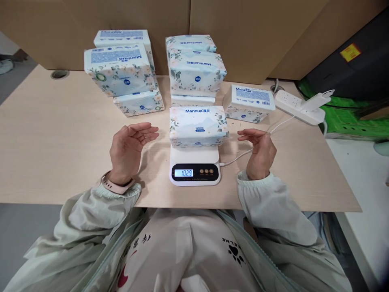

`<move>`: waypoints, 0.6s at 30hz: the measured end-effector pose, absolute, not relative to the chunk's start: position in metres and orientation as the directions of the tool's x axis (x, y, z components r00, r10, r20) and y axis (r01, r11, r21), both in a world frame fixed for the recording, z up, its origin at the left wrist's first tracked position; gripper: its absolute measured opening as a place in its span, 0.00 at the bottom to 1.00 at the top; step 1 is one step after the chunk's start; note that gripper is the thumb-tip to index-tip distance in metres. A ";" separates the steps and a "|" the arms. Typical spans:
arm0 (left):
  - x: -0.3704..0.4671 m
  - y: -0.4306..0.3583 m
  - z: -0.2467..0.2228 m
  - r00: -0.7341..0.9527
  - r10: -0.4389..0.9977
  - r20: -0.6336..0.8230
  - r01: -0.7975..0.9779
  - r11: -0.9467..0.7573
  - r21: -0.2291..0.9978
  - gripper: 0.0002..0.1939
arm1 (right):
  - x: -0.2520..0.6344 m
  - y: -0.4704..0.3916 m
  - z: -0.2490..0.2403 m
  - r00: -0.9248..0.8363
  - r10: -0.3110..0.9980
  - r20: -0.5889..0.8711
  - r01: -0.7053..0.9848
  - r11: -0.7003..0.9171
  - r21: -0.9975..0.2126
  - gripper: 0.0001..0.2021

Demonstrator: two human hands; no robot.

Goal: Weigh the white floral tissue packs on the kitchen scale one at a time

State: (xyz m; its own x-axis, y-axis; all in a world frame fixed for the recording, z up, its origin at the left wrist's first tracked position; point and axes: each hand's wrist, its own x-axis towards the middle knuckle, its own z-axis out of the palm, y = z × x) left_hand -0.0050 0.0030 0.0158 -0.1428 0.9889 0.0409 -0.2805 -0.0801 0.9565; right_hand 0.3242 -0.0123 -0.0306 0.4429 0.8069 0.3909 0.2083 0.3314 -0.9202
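Note:
A pack of tissues (199,126), white and blue with a floral print, rests on a white digital kitchen scale (194,155). The scale's lit display (184,173) reads 102.9. To the left of the pack my left hand (129,151) is raised with its fingers stretched out, holding nothing and apart from the pack. On the other side my right hand (258,152) is likewise open, its fingers pointing inward, not touching the pack. A pink band (118,184) circles my left wrist.
Two piles of tissue packs (120,67) (197,73) stand behind the scale. Another single pack (249,101) lies at right, beside a white power strip (299,106) with a plugged-in charger. A white cable (240,156) runs to the scale. Cardboard (227,36) borders the table's back.

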 end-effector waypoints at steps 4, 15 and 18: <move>-0.005 0.003 0.016 -0.133 0.990 0.044 -0.286 -0.081 0.955 0.21 | 0.324 -0.012 -0.031 0.436 0.811 0.391 0.190 0.342 -0.920 0.26; -0.003 0.003 0.018 -0.162 0.987 0.009 -0.237 -0.048 0.970 0.22 | 0.322 -0.015 -0.028 0.438 0.815 0.381 0.209 0.319 -0.924 0.25; -0.004 0.002 0.018 -0.154 0.988 0.010 -0.236 -0.047 0.971 0.22 | 0.321 -0.015 -0.026 0.436 0.817 0.378 0.202 0.320 -0.926 0.26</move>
